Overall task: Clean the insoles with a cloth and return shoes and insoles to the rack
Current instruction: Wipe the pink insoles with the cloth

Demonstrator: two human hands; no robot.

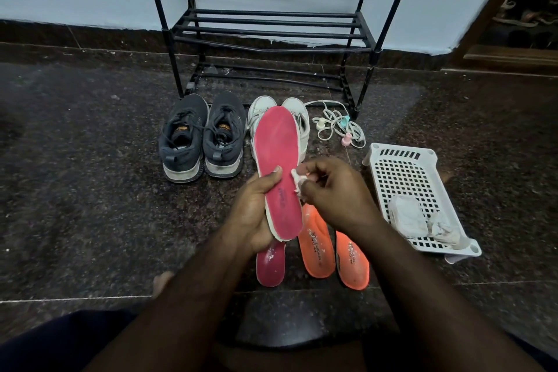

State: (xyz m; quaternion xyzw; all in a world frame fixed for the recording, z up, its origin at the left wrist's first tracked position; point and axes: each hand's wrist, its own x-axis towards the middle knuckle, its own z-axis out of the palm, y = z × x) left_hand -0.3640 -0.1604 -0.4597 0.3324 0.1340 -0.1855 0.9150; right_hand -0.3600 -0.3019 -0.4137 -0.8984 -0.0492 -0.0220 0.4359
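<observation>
Three insoles [318, 248] lie on the floor nearest the person, not yet wiped by the look of it; both pairs of shoes [202, 136] wait off the rack [271, 24]. The left hand [256, 208] grips a pink insole [279, 166] upright; the right hand [329, 190] pinches a cloth [297, 183] against its edge.

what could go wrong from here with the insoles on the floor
The left hand holds the pink insole only at its heel end, so it may flex or slip under the cloth pinched in the right hand. Loosened dirt could drop onto the orange insoles lying directly below.
</observation>
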